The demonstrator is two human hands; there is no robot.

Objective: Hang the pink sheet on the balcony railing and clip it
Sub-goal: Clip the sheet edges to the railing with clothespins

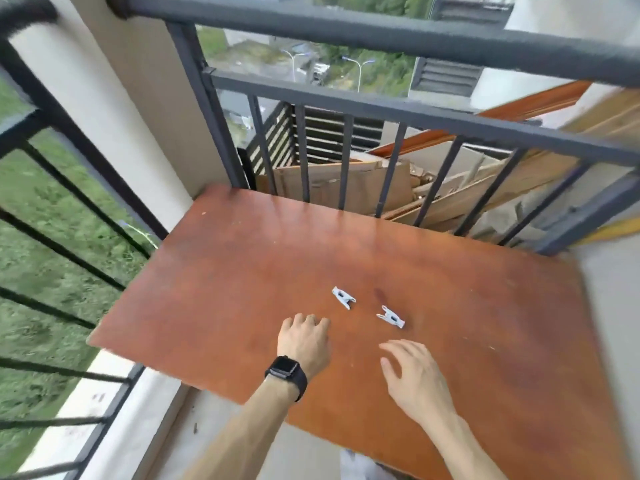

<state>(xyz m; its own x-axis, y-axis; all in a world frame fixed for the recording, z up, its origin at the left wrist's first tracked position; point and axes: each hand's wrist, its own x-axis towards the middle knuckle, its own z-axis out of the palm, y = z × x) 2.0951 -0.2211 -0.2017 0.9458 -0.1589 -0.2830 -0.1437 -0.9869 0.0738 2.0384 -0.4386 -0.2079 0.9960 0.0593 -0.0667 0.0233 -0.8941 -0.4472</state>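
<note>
On a high balcony, a person's two hands reach over a reddish-brown wooden bench [242, 271] where two white clothes clips [343, 297] [390, 317] lie near the middle of the bench top, close together but not touching. The left hand [304, 339], with a dark watch [285, 370] on the wrist and a ring [311, 317] on one finger, sits over the bench just short of the nearer-left clip; its grip is loose, the fingers bent downward with nothing seen in them. The right hand [414, 372] hovers over the bench just short of the other clip, its grip wide, fingers and thumb spread and holding nothing. Whether either hand touches the bench top cannot be told. The dark metal balcony railing [346, 32] runs along the far edge of the bench and around its left side, its top bar bare. Beyond the bench's far edge, behind the bars, lie flattened cardboard and planks [363, 188]; far below the bench's left edge is grass [41, 237].
</note>
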